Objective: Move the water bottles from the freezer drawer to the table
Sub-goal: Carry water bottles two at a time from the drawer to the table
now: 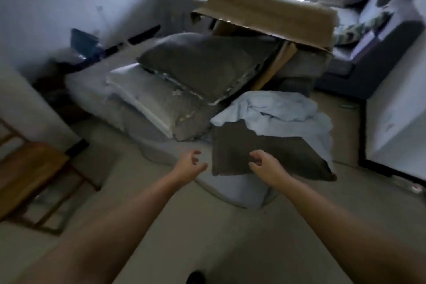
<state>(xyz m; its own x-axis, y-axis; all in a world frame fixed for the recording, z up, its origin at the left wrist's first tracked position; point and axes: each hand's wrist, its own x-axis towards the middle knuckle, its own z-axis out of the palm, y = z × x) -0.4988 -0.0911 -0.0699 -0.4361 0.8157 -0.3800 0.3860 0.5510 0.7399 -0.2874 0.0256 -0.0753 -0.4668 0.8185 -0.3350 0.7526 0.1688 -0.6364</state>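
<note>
Both arms are stretched out ahead, and neither hand carries anything. The left hand (pixel 190 165) hangs loosely curled, fingers apart, over bare floor (pixel 207 233). The right hand (pixel 262 165) is half curled too, thumb and fingers not closed on anything; it shows in front of a dark cushion (pixel 272 152), though I cannot tell whether it touches it.

No bottle, freezer or drawer can be seen from here. Beyond the hands lies a heap of grey cushions (pixel 202 64), with a pale blue cloth (pixel 283 108) just past the right hand and a sheet of cardboard (pixel 265 11) leaning over the heap farther off. A wooden chair (pixel 30 173) stands out to the left of the left hand, and a sofa (pixel 368 48) far off to the right. A cluttered surface at the far wall may be the table, but it is too blurred to say.

My guess is that this is a walking stretch between freezer and table, hands free. The next move calls for turning towards the freezer, finding the drawer and taking hold of a bottle; cold, wet plastic will want a full, firm grasp.
</note>
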